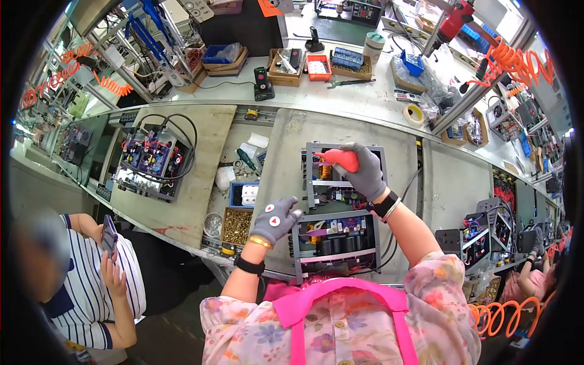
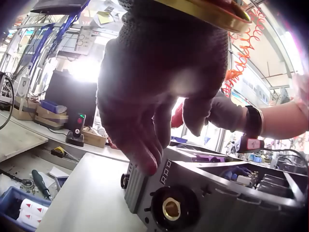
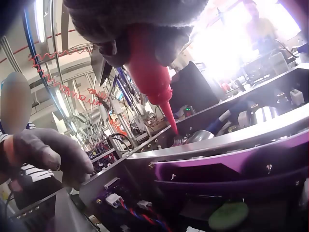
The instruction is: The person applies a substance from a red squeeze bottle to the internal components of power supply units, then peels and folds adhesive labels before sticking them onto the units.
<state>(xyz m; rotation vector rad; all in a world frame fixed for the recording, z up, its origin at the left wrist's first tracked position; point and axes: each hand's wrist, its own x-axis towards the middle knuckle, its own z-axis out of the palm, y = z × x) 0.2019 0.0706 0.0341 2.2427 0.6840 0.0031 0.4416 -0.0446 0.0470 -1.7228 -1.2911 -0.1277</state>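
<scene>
My gloved right hand [image 1: 368,173] grips a red squeeze bottle [image 1: 342,159], tilted over the far open metal chassis [image 1: 311,202]. In the right wrist view, the bottle's tapered nozzle [image 3: 167,116] points down at parts behind a metal rail. Purple circuit boards [image 3: 217,166] and a twisted wire pair show inside. My gloved left hand [image 1: 275,222] holds nothing, its fingers loosely bent at the left corner of the near chassis [image 1: 337,258]. In the left wrist view, those fingertips hang right at the casing's edge, close to a round black fitting [image 2: 175,208] with a brass centre.
Left of the work board [image 1: 281,164] are a box of brass fasteners [image 1: 237,226], a blue bin [image 1: 244,193] and a green-handled screwdriver [image 1: 246,159]. Another wired unit [image 1: 152,155] sits further left. A black cable [image 1: 398,228] curves at right. A person [image 1: 100,274] stands at lower left.
</scene>
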